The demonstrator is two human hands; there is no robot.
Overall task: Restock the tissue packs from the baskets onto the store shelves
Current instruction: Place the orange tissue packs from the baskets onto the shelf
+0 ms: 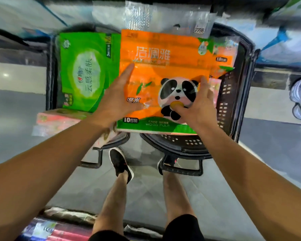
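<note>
From the head view, the orange tissue pack (pixel 163 70), printed with a panda, fills the middle of the scene, lying flat above the baskets. The left hand (pixel 116 100) lies on the pack's nine o'clock edge, fingers straight and spread, the index finger reaching toward twelve o'clock and the thumb laid across the wrapper. The right hand (pixel 196 105) is on the pack toward four o'clock, over the panda; its fingers curl against the far side while the thumb presses the print, so it grips the wrapper.

At nine o'clock of the orange pack, touching its edge, stands a green tissue pack (pixel 87 72). Just below that, toward eight o'clock, a pink pack (pixel 59 120) juts out over the rim. At twelve o'clock lie clear plastic bags (pixel 163 16), one with a price tag; their contents are too blurred to tell.

The right basket (pixel 231 94), dark with slotted walls, sits under the orange pack; its rim shows at three and six o'clock. The left basket (pixel 101 150) holds the green and pink packs. The person's shoes (pixel 120 164) stand on the grey floor (pixel 16 119) at six o'clock.
</note>
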